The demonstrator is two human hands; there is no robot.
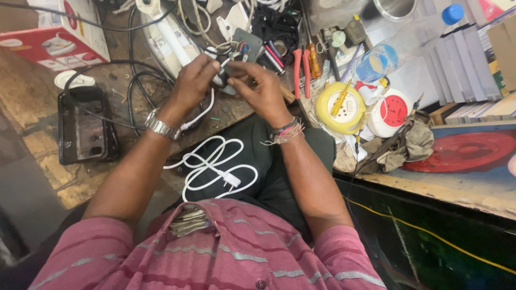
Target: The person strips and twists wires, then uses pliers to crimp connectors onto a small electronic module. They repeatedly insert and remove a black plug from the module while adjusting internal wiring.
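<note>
— What was seen nearest, on the lap?

— A loose coil of white cord [212, 166] with its plug end was laid across the dark trousers, below the hands. It was judged light and limp, apt to slide or tangle if pulled.

— And the hands?

— The left hand [194, 80] was closed around the cord's upper end, where it ran up from the lap past the watch [161, 127]. The right hand [262, 88] was pinched, fingertips together, on thin coloured wires at the grey plate [242, 45], which was held up over the table [43, 139] edge. Whether a tool was gripped there could not be told.

— How would the plate be handled?

— It was judged light and rigid, but its wire ends fine and easily bent or pulled loose. It would best be taken by its edges, and the cord by its sheath just behind the stripped end, never by the bare strands.

— What was noted farther off?

— A black tray [86, 129] was lying to the left, red pliers [301, 67] beyond the right hand, a yellow reel [338, 110] beside a red-and-white socket [392, 110], and a crumpled rag [411, 142] near them.
</note>
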